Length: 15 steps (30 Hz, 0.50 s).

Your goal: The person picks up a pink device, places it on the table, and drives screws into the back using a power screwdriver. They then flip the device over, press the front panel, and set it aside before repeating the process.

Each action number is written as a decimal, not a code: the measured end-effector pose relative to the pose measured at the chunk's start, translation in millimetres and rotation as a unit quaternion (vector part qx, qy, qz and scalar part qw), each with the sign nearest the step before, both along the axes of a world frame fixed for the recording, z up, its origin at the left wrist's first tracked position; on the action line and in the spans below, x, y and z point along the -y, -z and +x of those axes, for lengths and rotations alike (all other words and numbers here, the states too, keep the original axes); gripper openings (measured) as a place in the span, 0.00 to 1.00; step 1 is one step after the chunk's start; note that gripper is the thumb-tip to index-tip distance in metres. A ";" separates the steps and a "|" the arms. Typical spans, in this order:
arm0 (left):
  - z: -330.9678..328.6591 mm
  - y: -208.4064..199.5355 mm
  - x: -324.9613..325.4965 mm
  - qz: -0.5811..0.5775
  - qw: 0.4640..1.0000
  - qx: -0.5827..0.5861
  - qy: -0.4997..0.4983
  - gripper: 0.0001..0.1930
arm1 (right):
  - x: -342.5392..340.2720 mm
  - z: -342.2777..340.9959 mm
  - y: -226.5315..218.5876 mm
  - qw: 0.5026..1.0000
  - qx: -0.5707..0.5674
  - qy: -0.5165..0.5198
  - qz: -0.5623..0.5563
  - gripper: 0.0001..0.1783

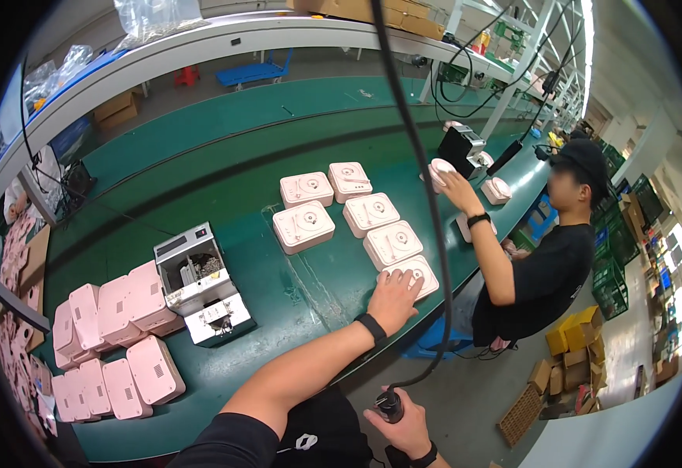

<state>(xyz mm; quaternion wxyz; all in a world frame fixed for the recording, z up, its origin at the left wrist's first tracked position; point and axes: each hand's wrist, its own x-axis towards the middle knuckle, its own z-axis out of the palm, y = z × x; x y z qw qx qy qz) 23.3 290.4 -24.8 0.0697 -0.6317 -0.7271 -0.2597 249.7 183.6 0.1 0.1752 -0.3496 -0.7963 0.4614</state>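
My left hand reaches over the nearest pink record-player-shaped case, its fingers curled on the top and near side. This case ends a row on the green bench. In front of the bench edge, my right hand is closed around a black corded electric screwdriver; its lower end is hidden. The screwdriver's black cable runs up past the cases. Further pink cases lie face up with round dials and arm shapes on top.
A metal screw feeder stands at left, beside several stacked pink cases showing vents. On the right, a co-worker in black holds a pink piece near another feeder. Cardboard boxes sit on the floor.
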 end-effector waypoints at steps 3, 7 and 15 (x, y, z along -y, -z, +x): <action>-6.4 -0.8 37.8 0.074 0.997 0.037 -0.008 0.33 | 0.2 7.2 1.9 1.000 0.024 0.004 0.001 0.28; -20.4 -2.3 114.0 0.116 0.986 0.117 -0.039 0.32 | -12.7 -4.7 -0.4 0.998 0.049 -0.031 -0.036 0.24; -0.9 -17.2 338.0 0.126 0.965 0.088 -0.213 0.31 | -13.8 -59.9 -33.6 0.951 -0.107 -0.151 -0.248 0.14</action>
